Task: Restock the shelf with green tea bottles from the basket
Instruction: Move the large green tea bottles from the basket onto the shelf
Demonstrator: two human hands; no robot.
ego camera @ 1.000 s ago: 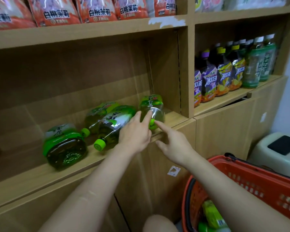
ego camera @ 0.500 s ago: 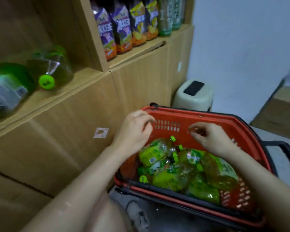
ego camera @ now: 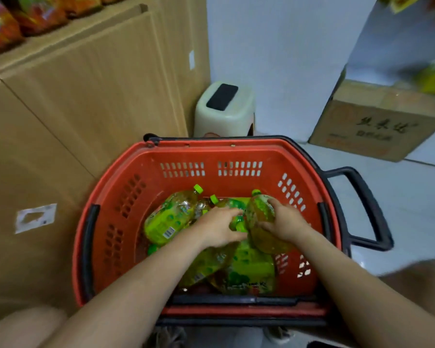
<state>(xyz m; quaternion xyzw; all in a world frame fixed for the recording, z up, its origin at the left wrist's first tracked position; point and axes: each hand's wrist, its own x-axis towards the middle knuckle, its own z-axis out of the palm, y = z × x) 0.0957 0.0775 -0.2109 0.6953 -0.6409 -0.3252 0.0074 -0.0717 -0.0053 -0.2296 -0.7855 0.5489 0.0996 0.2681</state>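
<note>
A red plastic basket [ego camera: 186,156] stands on the floor below me and holds several green tea bottles with green caps, lying in a heap. My right hand [ego camera: 285,223] is wrapped around one green tea bottle [ego camera: 260,209] at the right of the heap, cap pointing away from me. My left hand [ego camera: 217,227] lies fingers-down on the bottles in the middle, its grip hidden beneath it. Another green tea bottle [ego camera: 171,217] lies loose at the left. The shelf is out of view apart from the wooden cabinet front [ego camera: 86,96].
A white bin with a black lid [ego camera: 224,106] stands behind the basket against the wall. A cardboard box [ego camera: 377,124] sits on the floor at the right. The basket's black pull handle [ego camera: 362,209] sticks out to the right. Red snack bags [ego camera: 3,23] show at top left.
My view swung from the shelf down to the basket. Both hands left the shelved bottles and dropped into the basket; my right hand closed on a bottle.
</note>
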